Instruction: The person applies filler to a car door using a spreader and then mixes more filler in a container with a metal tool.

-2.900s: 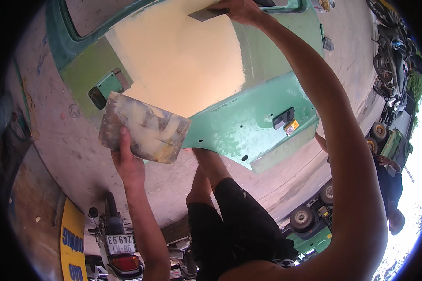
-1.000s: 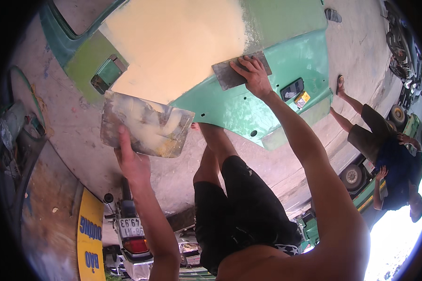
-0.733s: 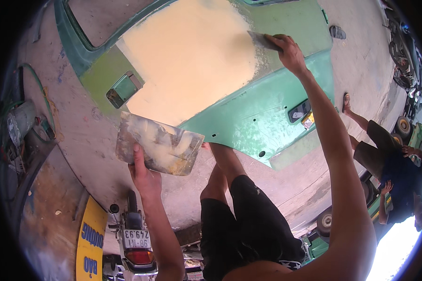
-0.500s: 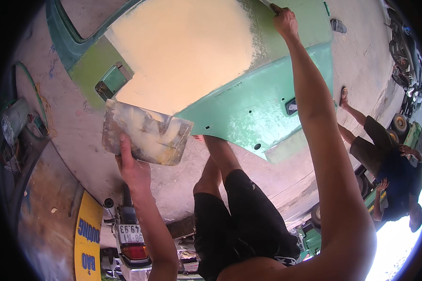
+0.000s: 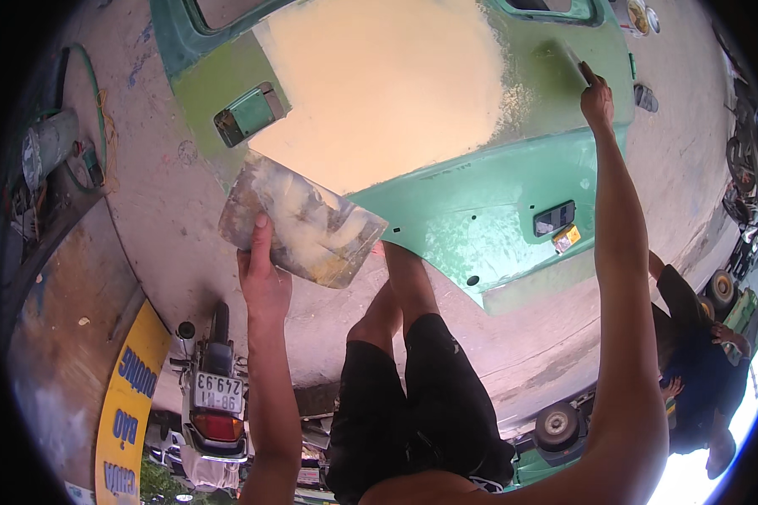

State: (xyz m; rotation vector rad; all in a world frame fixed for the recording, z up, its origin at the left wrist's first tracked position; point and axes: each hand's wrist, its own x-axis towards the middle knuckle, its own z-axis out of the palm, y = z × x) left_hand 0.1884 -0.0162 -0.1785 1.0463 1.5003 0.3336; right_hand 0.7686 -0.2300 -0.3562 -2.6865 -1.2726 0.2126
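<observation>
My left hand (image 5: 263, 278) holds a flat mixing board (image 5: 299, 220), thumb on top. Beige putty and grey-brown stains smear the board. A thin-bladed putty knife (image 5: 578, 66) is gripped in my right hand (image 5: 598, 103), out at arm's length; its blade is over the olive part of a green vehicle body panel (image 5: 446, 202), and I cannot tell whether it touches. A broad cream patch of filler (image 5: 379, 84) covers the panel's middle, its right edge speckled. The board hangs just in front of the patch's lower left corner, beside a recessed opening (image 5: 250, 114).
On the panel's near part lie a phone (image 5: 554, 219) and a small yellow packet (image 5: 567, 239). Behind me stand a parked motorbike (image 5: 216, 396) and a yellow sign (image 5: 126, 404). Another person (image 5: 706, 362) is at the right. A sandal (image 5: 646, 98) lies beyond the panel.
The view has shifted, so the panel sits farther right and lower. My right hand has moved right and nearer, uncovering the phone and packet. My left hand still holds the board.
</observation>
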